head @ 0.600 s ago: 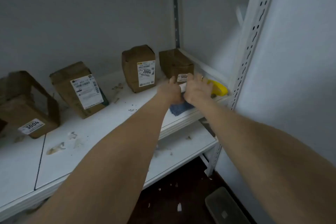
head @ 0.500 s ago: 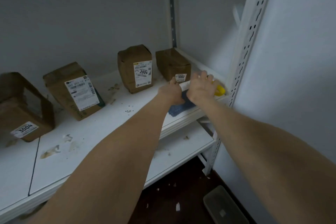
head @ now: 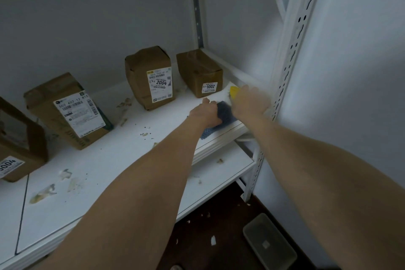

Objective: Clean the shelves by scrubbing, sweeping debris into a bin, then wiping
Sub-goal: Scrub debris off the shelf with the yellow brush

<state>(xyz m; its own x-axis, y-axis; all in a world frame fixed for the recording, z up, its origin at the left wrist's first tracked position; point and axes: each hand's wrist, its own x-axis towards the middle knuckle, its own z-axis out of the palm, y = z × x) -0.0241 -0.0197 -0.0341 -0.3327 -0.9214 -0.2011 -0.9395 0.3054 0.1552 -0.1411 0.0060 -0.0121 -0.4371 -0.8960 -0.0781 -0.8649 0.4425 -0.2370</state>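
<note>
On the white shelf (head: 105,160), in front of box 1002 (head: 198,72), the left grip (head: 205,113) is curled around a blue cloth (head: 224,114). Just right of it, the right grip (head: 248,103) covers a yellow scrubber (head: 233,91); blur hides whether its fingers clamp it.

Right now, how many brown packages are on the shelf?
4: cut-off package at left edge, leaning package beside it, package 2004 mid-shelf, package 1002 by the right corner. More may sit off-frame.
</note>
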